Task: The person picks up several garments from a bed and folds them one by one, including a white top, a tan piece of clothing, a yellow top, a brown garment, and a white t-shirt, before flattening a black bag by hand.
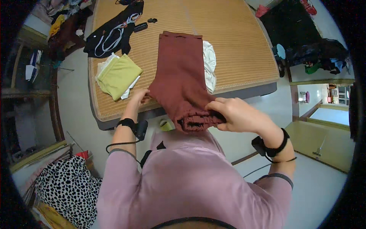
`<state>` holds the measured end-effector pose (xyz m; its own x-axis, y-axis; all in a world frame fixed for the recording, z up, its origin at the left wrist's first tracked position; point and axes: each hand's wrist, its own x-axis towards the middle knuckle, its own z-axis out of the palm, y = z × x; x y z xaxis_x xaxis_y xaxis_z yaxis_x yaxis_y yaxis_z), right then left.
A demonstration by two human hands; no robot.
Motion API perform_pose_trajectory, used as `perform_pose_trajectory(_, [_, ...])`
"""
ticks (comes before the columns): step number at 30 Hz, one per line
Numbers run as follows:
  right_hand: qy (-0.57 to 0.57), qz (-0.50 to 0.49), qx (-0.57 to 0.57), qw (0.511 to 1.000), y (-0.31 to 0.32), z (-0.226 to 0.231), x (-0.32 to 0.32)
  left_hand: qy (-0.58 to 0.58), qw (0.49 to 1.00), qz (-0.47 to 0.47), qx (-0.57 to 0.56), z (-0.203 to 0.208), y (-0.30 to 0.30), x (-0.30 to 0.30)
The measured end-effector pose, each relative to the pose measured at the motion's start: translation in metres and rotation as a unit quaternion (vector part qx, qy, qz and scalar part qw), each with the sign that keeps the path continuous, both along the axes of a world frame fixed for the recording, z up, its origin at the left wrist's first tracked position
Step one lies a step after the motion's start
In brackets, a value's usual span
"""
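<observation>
Trousers Half Off the Bed, One Firm Grip at the Waist

The trousers stretch from the bed out over its near edge, waist toward the wearer. From where I stand, the right hand has the bunched waistband firmly grasped. The left hand is at the opposite edge of the cloth; whether it pinches or merely touches, I can't tell.

If the right hand slipped, I think the waist would droop over the bed's edge, its weight perhaps drawing the legs after it. A hard tug could also drag the white cloth, which shows along the trousers' right side and seems partly covered by them. The gathered elastic may well leave creases or a crooked edge.

Counting up: one pair of trousers, one white cloth to its right, one green cloth on the left with white fabric under it, one black garment, one black case, and two wrist devices, one per arm.
</observation>
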<state>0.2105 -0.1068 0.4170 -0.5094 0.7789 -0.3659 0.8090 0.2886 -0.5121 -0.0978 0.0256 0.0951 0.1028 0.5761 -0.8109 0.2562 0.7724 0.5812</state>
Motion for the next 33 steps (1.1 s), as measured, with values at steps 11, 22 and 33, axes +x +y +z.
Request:
perform_pose_trajectory(11, [0.065,-0.096,-0.105,0.988,0.166,-0.128,0.054,0.084,0.989,-0.055,-0.107,-0.086,0.005,-0.005])
perform_pose_trajectory(22, [0.053,-0.373,-0.003,0.926,0.310,-0.367,0.163,0.245,0.957,-0.055,-0.147,-0.123,0.068,0.023])
perform_pose_trajectory(33, [0.261,-0.520,-0.327,0.745,0.087,-0.459,0.102,-0.012,0.989,0.108,-0.105,-0.181,0.042,0.053])
